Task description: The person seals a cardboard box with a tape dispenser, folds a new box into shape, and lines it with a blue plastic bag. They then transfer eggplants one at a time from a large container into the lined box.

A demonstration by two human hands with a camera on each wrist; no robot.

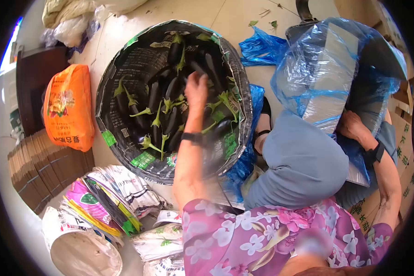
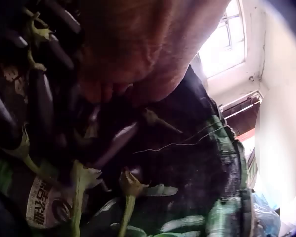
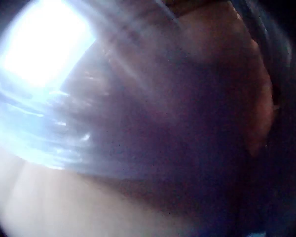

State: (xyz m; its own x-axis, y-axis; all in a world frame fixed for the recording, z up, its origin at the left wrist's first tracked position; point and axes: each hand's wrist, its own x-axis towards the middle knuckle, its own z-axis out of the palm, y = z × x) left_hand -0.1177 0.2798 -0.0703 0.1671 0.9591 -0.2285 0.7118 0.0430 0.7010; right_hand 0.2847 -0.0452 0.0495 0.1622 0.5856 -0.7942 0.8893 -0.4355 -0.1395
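In the head view a round black-lined basket (image 1: 106, 99) holds several dark purple eggplants (image 1: 155, 99) with green stems. My left hand (image 1: 196, 92) is over the middle of them, fingers bent down; the left wrist view shows the hand (image 2: 133, 54) just above eggplants (image 2: 41, 98), its fingertips partly hidden. Whether it touches one is unclear. At the right, my right hand (image 1: 352, 125) is at the lower edge of a box lined with a blue plastic bag (image 1: 317, 69), its fingers hidden. The right wrist view is dark and blurred, with the hand (image 3: 256, 103) against plastic.
An orange bag (image 1: 69, 108) stands left of the basket, above stacked cardboard (image 1: 46, 165). Folded sacks (image 1: 124, 188) and a white bucket (image 1: 85, 253) lie at the lower left. Blue plastic (image 1: 262, 46) lies between basket and box. A bent knee (image 1: 303, 161) is below the box.
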